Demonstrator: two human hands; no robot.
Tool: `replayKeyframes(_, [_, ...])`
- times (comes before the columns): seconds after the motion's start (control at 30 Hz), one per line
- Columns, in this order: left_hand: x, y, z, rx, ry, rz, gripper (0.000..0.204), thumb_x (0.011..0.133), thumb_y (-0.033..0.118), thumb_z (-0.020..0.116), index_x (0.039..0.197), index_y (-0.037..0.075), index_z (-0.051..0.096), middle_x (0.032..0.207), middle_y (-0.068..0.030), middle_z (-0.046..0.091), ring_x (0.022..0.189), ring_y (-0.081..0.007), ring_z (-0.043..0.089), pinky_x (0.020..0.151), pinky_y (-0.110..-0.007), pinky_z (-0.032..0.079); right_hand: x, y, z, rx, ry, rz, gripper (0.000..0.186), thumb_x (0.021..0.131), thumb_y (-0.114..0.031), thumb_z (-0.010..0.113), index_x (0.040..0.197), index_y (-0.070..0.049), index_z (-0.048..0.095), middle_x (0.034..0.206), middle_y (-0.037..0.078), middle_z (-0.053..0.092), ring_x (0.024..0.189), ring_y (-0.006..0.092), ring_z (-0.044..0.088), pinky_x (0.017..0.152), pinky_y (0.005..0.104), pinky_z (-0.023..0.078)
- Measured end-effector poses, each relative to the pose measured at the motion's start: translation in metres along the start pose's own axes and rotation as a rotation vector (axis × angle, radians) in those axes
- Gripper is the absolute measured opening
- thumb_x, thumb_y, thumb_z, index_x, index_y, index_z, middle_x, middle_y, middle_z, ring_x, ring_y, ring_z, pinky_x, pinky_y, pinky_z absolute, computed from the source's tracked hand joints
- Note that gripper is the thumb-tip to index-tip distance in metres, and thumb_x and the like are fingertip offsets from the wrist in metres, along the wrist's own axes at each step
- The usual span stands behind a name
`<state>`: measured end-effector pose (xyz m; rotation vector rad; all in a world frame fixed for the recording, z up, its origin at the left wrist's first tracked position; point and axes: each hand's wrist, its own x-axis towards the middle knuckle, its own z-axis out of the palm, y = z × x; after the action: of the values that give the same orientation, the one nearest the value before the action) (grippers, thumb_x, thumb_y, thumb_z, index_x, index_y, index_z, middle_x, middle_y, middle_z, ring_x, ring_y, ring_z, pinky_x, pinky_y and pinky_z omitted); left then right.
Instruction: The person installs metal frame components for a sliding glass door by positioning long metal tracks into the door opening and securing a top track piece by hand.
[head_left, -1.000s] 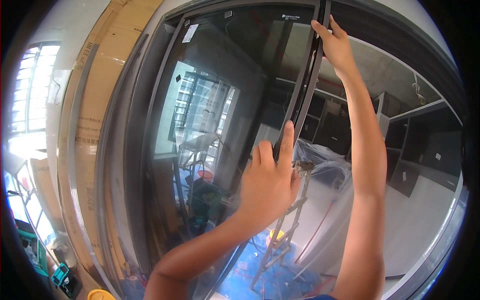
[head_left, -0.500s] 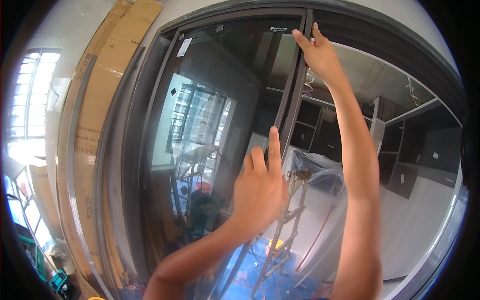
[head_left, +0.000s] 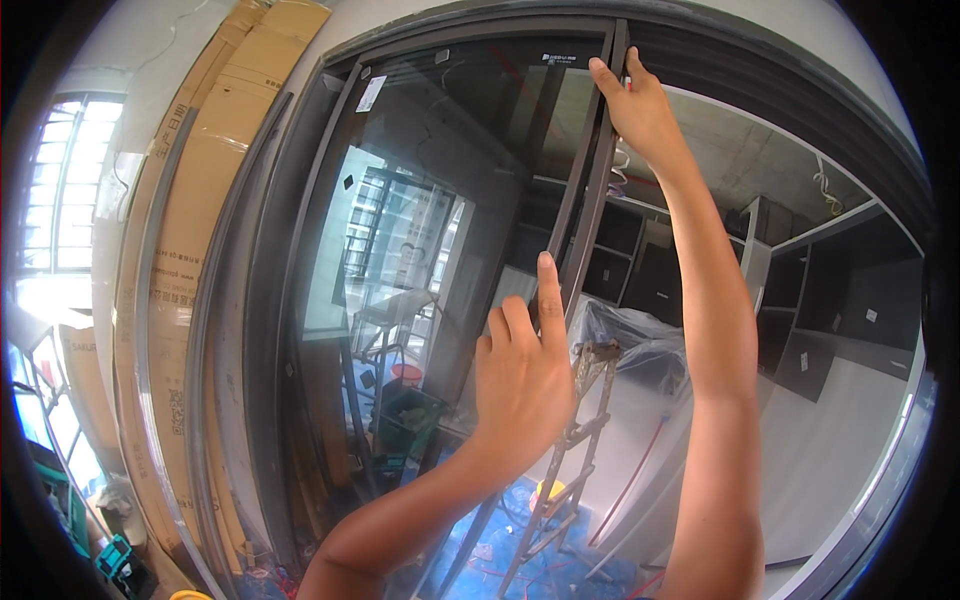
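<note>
Beside cardboard, parted right fingers clasp door frame; hold of left fingers unclear.

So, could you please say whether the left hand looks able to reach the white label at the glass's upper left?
Probably yes: no obstacle shows on the glass between the left hand and the white label, though it sits higher up.

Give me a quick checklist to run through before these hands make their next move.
1. Right hand on the dark uprights: ok, thumb one side, fingers the other.
2. Left hand lower down, beside the uprights: ok.
3. Left hand's firmness of contact: cannot tell, thumb hidden.
4. Glass panel unbroken: ok, no crack visible.
5. Person's footing: cannot tell, feet out of view.
</note>
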<state>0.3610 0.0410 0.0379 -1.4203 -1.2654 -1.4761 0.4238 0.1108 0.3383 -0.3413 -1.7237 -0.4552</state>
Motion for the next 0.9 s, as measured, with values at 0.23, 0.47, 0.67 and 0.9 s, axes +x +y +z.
replayKeyframes(0.23, [0.004,0.002,-0.010,-0.010,-0.015,-0.019,0.097,0.074,0.000,0.066,0.155,-0.016,0.014,0.102,-0.0235,0.044,0.089,-0.0374,0.054,0.072,-0.042,0.052,-0.009,-0.024,-0.009,0.061,-0.088,0.092,0.092,0.096,-0.054,0.056,0.152,0.014,0.029,0.102,0.026,0.072,0.098,0.0345,0.073,0.089,0.0385,0.054])
replayKeyframes(0.47, [0.003,0.001,-0.006,0.015,-0.023,-0.003,0.098,0.073,0.000,0.067,0.154,-0.017,0.015,0.102,-0.0229,0.045,0.089,-0.0362,0.054,0.071,-0.040,0.052,0.005,0.006,0.004,0.055,0.041,-0.080,0.095,0.097,-0.057,0.059,0.154,0.013,0.026,0.074,0.013,0.067,0.060,0.0169,0.063,0.060,0.0309,0.050])
replayKeyframes(0.67, [0.003,0.000,-0.002,0.015,-0.008,0.014,0.098,0.072,0.000,0.067,0.154,-0.018,0.015,0.101,-0.0226,0.045,0.090,-0.0355,0.054,0.072,-0.039,0.053,0.004,0.002,0.000,0.054,-0.001,-0.031,0.090,0.096,-0.052,0.057,0.151,0.014,0.031,0.121,0.034,0.065,0.127,0.0415,0.059,0.107,0.0406,0.044])
replayKeyframes(0.9, [0.004,0.000,-0.001,-0.032,0.023,0.013,0.096,0.072,-0.002,0.066,0.152,-0.020,0.017,0.104,-0.0252,0.047,0.093,-0.0380,0.054,0.075,-0.041,0.052,0.005,-0.010,-0.002,-0.119,-0.066,0.013,0.093,0.095,-0.046,0.060,0.152,0.017,0.021,0.094,0.024,0.069,0.086,0.0315,0.068,0.079,0.0367,0.053])
